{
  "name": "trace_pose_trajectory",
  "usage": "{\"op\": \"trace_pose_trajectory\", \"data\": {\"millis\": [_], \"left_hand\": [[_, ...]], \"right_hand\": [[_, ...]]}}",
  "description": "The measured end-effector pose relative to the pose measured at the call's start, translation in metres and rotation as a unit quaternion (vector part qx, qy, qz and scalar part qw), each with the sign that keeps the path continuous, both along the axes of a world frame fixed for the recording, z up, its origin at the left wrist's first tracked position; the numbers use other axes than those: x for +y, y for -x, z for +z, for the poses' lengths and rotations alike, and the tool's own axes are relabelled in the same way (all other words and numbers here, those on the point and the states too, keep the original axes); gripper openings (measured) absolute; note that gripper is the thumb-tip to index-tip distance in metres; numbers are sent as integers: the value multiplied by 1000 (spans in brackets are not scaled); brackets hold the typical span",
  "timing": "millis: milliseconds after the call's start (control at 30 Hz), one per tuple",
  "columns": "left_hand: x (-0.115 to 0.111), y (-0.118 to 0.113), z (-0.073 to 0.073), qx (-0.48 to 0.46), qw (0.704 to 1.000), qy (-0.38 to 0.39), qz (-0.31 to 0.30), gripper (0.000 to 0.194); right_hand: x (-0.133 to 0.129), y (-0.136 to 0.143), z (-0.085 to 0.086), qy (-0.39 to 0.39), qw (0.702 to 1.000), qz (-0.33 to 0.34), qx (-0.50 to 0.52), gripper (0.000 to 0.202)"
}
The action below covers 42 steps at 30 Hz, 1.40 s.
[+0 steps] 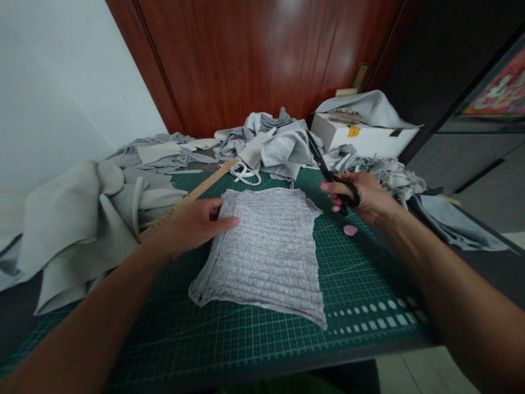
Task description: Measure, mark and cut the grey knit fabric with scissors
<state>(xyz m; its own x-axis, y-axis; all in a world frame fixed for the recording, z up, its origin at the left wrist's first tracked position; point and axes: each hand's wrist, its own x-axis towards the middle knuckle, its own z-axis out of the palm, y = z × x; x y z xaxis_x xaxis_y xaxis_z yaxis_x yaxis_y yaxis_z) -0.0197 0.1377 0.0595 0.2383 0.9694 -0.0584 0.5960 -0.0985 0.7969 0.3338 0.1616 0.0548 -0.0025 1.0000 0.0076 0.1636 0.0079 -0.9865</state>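
Observation:
A grey ribbed piece of fabric [270, 251] lies spread on a green cutting mat [361, 273]. At its upper left edge is my left hand [200, 221], thumb on top and the other fingers curled at the side, pinching the cloth. My right hand [361, 197] grips black-handled scissors [328, 172] above the mat, to the right of the fabric, with the blades pointing up and away. Whether the blades are parted is hard to see. Just below that hand sits a pink piece of tailor's chalk [350, 230].
A wooden ruler [192, 197] slants beside my left hand, partly over grey cloth [82, 213]. Fabric scraps [279, 142] pile along the back, with a white cord loop [246, 174] in front. A white box [365, 137] stands back right, near more scraps [389, 172] and folded cloth [455, 219].

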Motion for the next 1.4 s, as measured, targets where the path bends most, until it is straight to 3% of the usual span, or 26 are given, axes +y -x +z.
{"op": "trace_pose_trajectory", "data": {"millis": [100, 167, 300, 400, 533, 600, 667, 767, 833, 933, 1067, 1133, 1233, 1400], "left_hand": [[3, -1, 5, 151, 974, -152, 70, 51], [-1, 0, 10, 218, 953, -181, 108, 54], [-13, 5, 12, 348, 929, -109, 68, 51], [-17, 11, 6, 340, 939, -44, 11, 55], [-20, 13, 0, 233, 973, 5, -3, 42], [-22, 8, 1, 120, 992, 51, 0, 34], [-26, 0, 4, -52, 992, 114, 24, 25], [-33, -16, 7, -320, 927, 174, 95, 19], [-41, -25, 5, -422, 875, 204, 120, 24], [-55, -33, -4, -450, 837, 298, 90, 28], [-69, -38, -19, -413, 838, 355, -27, 50], [-70, -44, -21, -415, 835, 355, -63, 51], [-62, -58, -13, -458, 822, 326, -95, 39], [-31, -76, 21, -546, 813, 178, -91, 25]], "right_hand": [[1, -2, -4, 27, 999, 20, 36, 27], [1, -4, -7, 43, 996, 34, 63, 26], [-5, -6, -8, 53, 988, 60, 132, 21], [-10, -5, -4, 58, 974, 100, 195, 21], [-12, -4, -4, 37, 970, 117, 212, 21], [-12, -3, -6, 27, 972, 112, 207, 20], [-11, -2, -7, 19, 973, 106, 205, 21], [-11, 0, -8, 11, 972, 103, 210, 21], [-10, 1, -10, 5, 971, 101, 217, 23], [-8, 1, -12, -4, 968, 99, 232, 24], [-6, -1, -15, -11, 966, 97, 240, 25], [-6, 0, -15, -21, 966, 90, 242, 24], [-8, 3, -14, -46, 965, 80, 247, 24], [-12, 11, -9, -104, 961, 37, 253, 29]]}}
